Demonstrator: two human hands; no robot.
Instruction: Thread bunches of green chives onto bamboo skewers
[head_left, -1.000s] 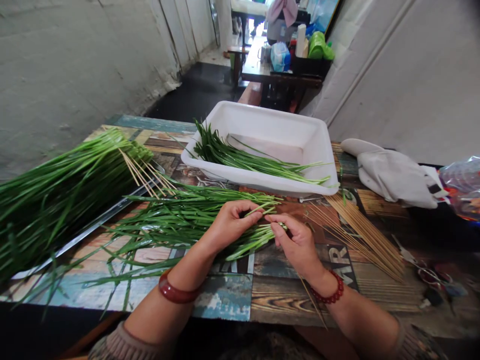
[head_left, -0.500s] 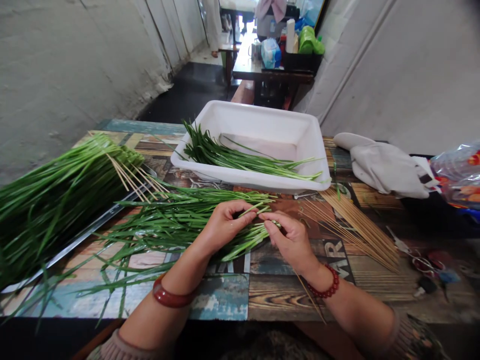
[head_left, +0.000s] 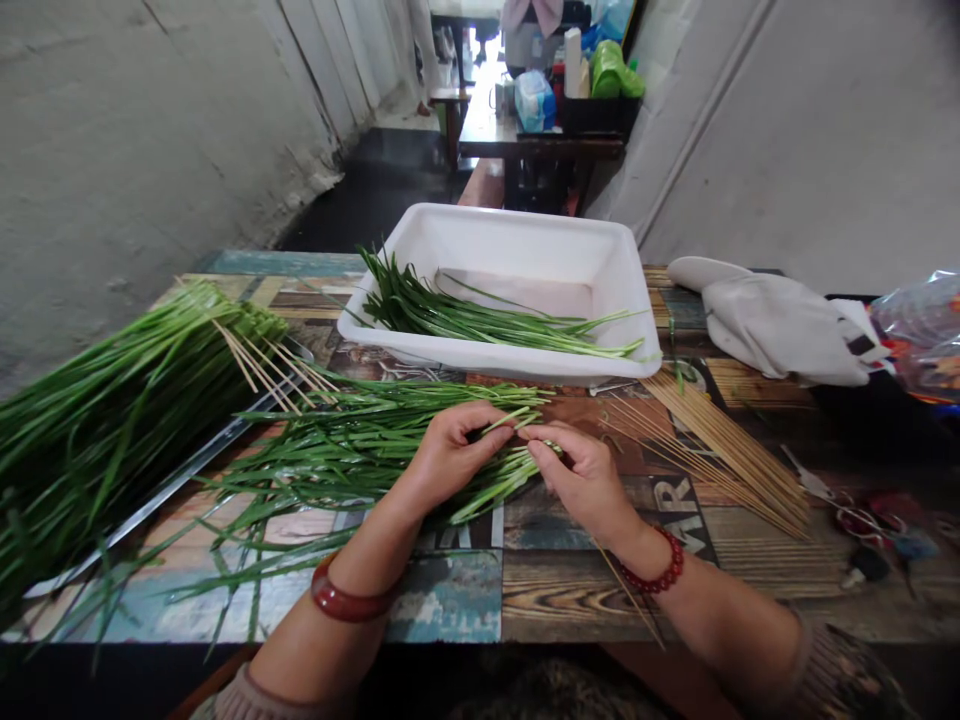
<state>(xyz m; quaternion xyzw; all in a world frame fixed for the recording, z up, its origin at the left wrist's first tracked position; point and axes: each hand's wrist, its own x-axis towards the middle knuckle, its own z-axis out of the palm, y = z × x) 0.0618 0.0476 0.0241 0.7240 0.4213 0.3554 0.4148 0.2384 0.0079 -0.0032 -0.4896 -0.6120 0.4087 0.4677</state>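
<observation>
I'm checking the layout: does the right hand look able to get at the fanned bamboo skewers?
Probably yes: the bamboo skewers lie to the right of the right hand, with nothing bulky between. It is busy at the garlic chives, though, so it would likely have to leave them first.

Soft, dim light; glare at the far end bleaches the far table [head_left: 480, 127]. Highlights glint on the leaves [head_left: 341, 445] and, at left, the tray [head_left: 187, 472]. Keys [head_left: 864, 566] at right blur; shadow fills the near edge.

Likely eatery: wooden skewers [head_left: 739, 455], back table [head_left: 480, 128]
</observation>
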